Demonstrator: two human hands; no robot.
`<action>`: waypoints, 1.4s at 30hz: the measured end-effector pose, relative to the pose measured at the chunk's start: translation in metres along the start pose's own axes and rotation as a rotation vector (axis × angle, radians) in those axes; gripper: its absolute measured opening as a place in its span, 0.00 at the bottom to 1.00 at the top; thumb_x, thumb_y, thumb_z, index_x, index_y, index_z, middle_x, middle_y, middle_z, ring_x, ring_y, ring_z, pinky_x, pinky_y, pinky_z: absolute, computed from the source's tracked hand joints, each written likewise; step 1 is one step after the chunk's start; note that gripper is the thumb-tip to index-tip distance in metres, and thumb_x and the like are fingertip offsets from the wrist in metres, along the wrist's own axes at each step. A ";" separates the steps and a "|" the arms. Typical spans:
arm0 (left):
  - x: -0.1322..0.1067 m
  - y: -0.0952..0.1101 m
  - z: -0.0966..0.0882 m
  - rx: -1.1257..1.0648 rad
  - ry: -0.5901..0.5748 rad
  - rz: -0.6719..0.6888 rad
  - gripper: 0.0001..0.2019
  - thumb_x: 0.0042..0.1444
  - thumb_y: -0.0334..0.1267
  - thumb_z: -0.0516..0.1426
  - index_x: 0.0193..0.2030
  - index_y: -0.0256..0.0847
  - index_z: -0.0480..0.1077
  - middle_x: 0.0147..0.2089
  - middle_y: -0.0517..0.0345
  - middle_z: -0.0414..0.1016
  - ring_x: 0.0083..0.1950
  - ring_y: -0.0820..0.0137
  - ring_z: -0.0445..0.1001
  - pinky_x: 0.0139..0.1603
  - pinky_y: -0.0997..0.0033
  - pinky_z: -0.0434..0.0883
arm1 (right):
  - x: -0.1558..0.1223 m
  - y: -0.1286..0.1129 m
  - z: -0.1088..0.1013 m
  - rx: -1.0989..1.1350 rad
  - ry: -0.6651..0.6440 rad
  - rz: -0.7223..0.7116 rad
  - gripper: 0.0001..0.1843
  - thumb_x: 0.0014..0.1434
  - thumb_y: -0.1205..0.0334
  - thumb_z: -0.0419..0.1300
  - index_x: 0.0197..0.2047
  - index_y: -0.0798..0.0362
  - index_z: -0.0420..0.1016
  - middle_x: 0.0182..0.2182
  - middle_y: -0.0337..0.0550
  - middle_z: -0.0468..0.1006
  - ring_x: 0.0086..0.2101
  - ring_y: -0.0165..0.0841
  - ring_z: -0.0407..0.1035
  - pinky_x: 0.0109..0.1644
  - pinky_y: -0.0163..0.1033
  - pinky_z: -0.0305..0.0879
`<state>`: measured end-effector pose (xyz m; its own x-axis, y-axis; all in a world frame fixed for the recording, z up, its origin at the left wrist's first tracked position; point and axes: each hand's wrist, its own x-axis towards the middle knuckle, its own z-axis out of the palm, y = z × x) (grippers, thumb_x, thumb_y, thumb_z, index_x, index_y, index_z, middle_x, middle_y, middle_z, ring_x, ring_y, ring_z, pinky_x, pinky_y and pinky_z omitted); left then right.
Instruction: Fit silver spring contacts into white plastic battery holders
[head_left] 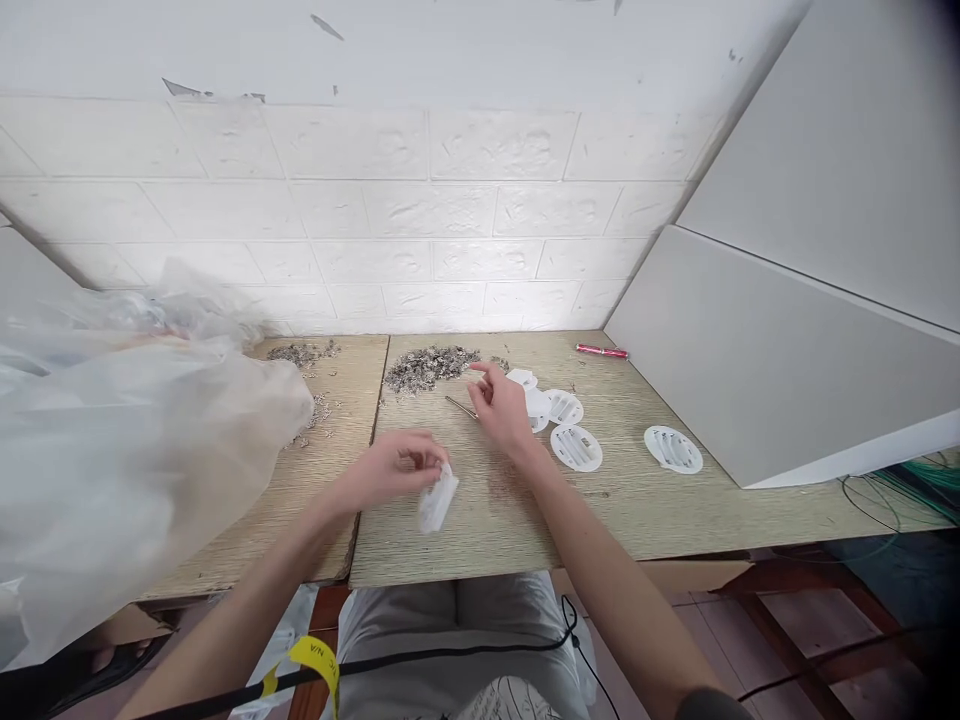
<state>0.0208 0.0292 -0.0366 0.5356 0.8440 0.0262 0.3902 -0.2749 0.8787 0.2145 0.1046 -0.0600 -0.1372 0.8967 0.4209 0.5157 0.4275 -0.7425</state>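
Observation:
Above the front middle of the table, my left hand [397, 465] pinches a white plastic piece [438, 500], tilted and slightly blurred. My right hand [501, 405] reaches to the right edge of a pile of small metal pieces [427, 369]; its index finger is stretched out and apart from the thumb. Whether a tiny piece touches its fingertip is too small to tell. A thin metal tool [460, 407] lies by that hand, partly covered by it. Round white slotted plastic covers [576, 448] lie to its right, some overlapping and partly hidden behind the hand.
Large translucent plastic bags [150, 440] fill the left side. More metal bits [300, 354] lie beside them. A red pen [601, 351] rests near the grey panel [780, 350] on the right. Another slotted cover [673, 450] lies apart. A black cable [450, 652] crosses my lap.

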 end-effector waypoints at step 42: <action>0.054 -0.028 0.010 -0.185 0.396 -0.011 0.08 0.56 0.35 0.51 0.40 0.39 0.69 0.30 0.58 0.75 0.29 0.73 0.70 0.32 0.72 0.68 | -0.096 0.076 -0.209 -0.495 0.506 0.919 0.07 0.39 0.57 0.64 0.26 0.42 0.72 0.21 0.48 0.77 0.29 0.45 0.68 0.34 0.48 0.57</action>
<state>0.0461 0.0785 -0.0648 0.1893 0.9679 0.1653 0.2344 -0.2080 0.9496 0.4434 0.0271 -0.0481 0.7570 0.6494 0.0724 0.5353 -0.5528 -0.6386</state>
